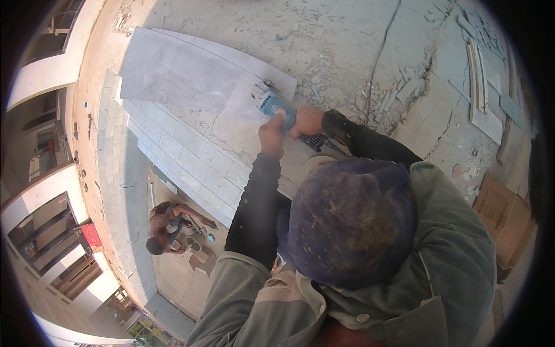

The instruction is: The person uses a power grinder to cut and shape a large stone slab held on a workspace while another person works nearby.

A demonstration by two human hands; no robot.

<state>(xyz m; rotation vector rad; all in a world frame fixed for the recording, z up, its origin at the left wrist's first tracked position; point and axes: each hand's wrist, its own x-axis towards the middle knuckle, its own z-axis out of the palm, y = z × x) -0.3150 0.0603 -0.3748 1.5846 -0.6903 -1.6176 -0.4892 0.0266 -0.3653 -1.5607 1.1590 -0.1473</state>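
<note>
Both my hands are closed around a blue angle grinder (276,110), its head and guard pointing away and a little left. My left hand (270,136) grips the near left side of its body. Further back along the body, my right hand (307,121) wraps round from the right. The grinder's head is at the right part of a large grey slab (179,72) lying on the ground; whether the disc touches it is too small to tell. A thin line runs along the slab near its far edge. Black sleeves cover both forearms, and a dusty blue cap (350,222) fills the space between the arms.
Pale paving tiles (191,162) run along the left. There a co-worker (167,225) crouches at ground level. A black cable (378,55) crosses rubble-strewn concrete ahead. Broken strips (480,75) and a cardboard box (502,217) lie to the right.
</note>
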